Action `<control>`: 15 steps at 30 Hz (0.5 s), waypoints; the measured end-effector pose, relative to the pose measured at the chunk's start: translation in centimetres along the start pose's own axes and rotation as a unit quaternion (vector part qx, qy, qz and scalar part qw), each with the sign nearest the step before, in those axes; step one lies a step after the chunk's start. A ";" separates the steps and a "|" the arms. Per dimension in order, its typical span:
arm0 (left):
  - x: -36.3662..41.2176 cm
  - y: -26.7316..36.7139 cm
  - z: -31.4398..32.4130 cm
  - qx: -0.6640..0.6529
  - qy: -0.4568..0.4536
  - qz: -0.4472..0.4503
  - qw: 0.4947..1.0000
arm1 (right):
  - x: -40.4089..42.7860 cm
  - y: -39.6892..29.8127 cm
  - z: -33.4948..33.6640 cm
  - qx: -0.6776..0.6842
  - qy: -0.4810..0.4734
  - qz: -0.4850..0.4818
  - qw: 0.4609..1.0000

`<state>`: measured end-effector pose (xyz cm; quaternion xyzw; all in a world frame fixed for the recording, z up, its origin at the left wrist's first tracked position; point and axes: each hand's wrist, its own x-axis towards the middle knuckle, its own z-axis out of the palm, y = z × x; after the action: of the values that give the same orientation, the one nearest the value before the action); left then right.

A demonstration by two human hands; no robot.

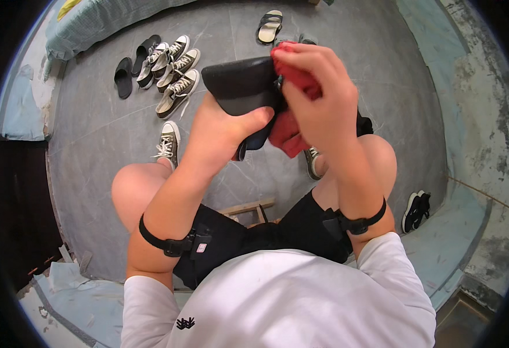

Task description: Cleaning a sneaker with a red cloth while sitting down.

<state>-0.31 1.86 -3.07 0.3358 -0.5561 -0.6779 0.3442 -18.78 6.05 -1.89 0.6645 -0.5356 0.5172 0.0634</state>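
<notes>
Before me, my left hand (221, 126) grips a smooth black leather-like article (241, 80) from below, its thumb lying across the front. The article's exact kind cannot be told; a small shiny fitting shows at its right end, and a dark part hangs beneath. My right hand (326, 93) pinches a bunched red cloth (295, 78) between thumb and fingers, against that right end. More of the cloth hangs below the right hand, between the article and my wrist. The fingers and cloth hide part of the article.
Several dark canvas sneakers (178, 93) and two black slippers (124, 78) stand on the grey tiled floor (106, 126) at upper left. A sandal (270, 27) lies farther ahead. Black shoes (416, 211) are at right. A wooden frame piece (248, 206) shows between my legs.
</notes>
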 end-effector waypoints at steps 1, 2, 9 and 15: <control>0.0 0.0 -0.1 0.008 -0.006 -0.008 1.000 | 0.0 -0.5 0.1 -0.007 0.008 -0.019 1.000; 0.1 -0.4 0.2 -0.016 0.009 0.012 1.000 | 0.1 -1.1 -0.5 -0.016 -0.008 -0.094 0.995; 0.0 -0.1 -0.1 -0.038 -0.022 -0.011 0.999 | -0.6 1.0 -0.1 0.047 -0.015 0.088 0.995; 0.0 0.5 -0.7 -0.014 -0.052 0.002 0.999 | 0.3 0.2 -0.8 0.036 0.011 0.009 0.999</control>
<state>0.26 1.41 -2.73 0.2939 -0.5649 -0.7012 0.3208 -19.42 6.27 -1.40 0.6558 -0.5222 0.5436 0.0408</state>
